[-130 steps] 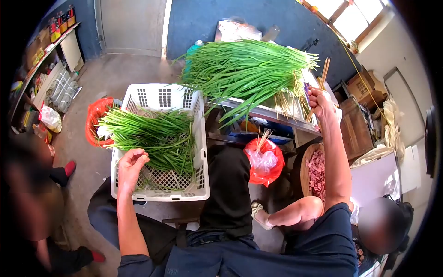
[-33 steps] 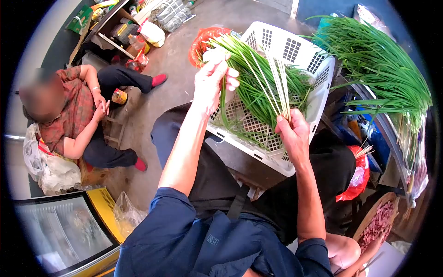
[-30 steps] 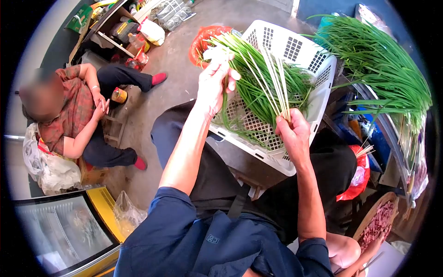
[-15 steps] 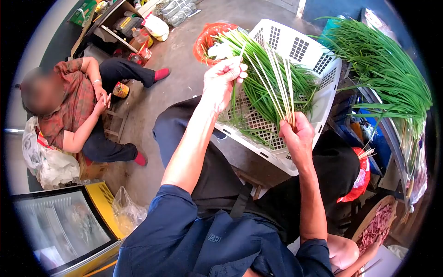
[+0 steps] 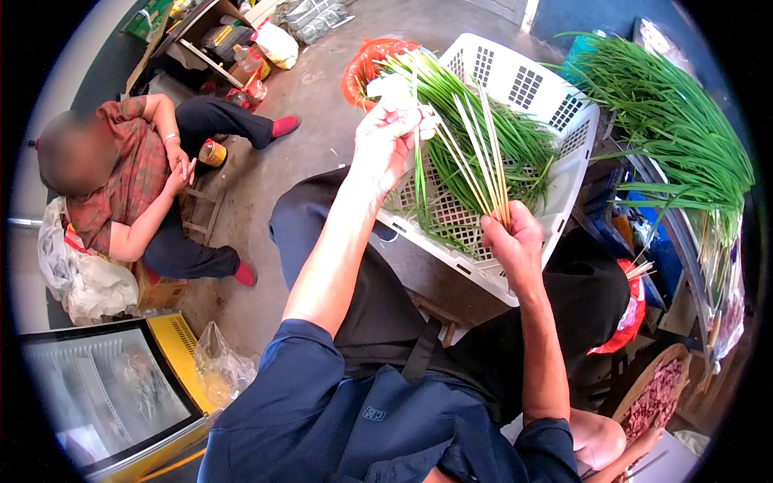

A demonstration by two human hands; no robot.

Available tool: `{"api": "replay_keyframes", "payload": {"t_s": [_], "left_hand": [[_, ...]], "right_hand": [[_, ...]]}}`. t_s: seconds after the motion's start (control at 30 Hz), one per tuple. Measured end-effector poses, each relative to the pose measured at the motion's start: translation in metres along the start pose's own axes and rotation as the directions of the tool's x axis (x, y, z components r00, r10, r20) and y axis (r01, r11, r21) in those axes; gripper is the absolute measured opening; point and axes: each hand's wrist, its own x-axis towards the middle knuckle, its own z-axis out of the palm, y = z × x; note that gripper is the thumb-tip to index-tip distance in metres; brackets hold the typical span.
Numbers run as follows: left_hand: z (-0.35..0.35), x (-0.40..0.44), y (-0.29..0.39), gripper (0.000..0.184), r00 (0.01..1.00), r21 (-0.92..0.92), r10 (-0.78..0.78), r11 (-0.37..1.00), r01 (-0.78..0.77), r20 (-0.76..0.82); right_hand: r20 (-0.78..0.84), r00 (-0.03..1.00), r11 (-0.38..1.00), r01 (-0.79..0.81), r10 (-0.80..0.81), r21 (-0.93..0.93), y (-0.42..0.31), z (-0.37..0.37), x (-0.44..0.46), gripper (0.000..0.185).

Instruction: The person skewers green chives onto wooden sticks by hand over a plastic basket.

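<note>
Above the near left part of a white plastic basket (image 5: 448, 259), my left hand (image 5: 386, 149) is closed, pinching thin green chives (image 5: 420, 181). Their pale ends stick up past the fingertips and the green leaves hang below. My right hand (image 5: 515, 241) is wrapped round the lower ends of several bamboo skewers (image 5: 487, 157), which fan out upward over the basket. Inside the basket lies a heap of long chives (image 5: 519, 137), pale stems toward the far left. My right palm hides the skewers' bottom ends.
A red plastic bag (image 5: 361, 66) touches the basket's far left. More chives (image 5: 660, 113) lie at the right, above a red bag of skewers (image 5: 632, 310). A person (image 5: 133, 173) sits left; another person's hand (image 5: 644, 443) touches a woven tray (image 5: 624, 394) of reddish pieces.
My left hand has turned slightly, and green leaves now hang clearly below it. The skewers in my right hand have tilted a little leftward, and that hand has shifted slightly.
</note>
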Motion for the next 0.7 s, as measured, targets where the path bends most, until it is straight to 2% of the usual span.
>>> {"api": "replay_keyframes", "payload": {"t_s": [0.13,0.3,0.7], "left_hand": [[-0.0007,0.0004,0.0014,0.012,0.999,0.003,-0.003,1.000,0.003,-0.044],[-0.0027,-0.0004,0.0009,0.013,1.000,0.093,0.015,0.996,-0.015,-0.003],[0.0009,0.0006,-0.0027,0.016,0.997,0.082,0.077,0.994,-0.075,-0.023]], "right_hand": [[-0.012,1.000,0.999,-0.021,0.021,0.040,0.0000,-0.0005,-0.0004,0.013],[0.004,1.000,1.000,0.002,-0.003,0.025,-0.0001,-0.0042,-0.0030,0.014],[0.014,0.999,0.999,-0.033,0.033,0.024,-0.0014,-0.0064,-0.0040,0.014]]}}
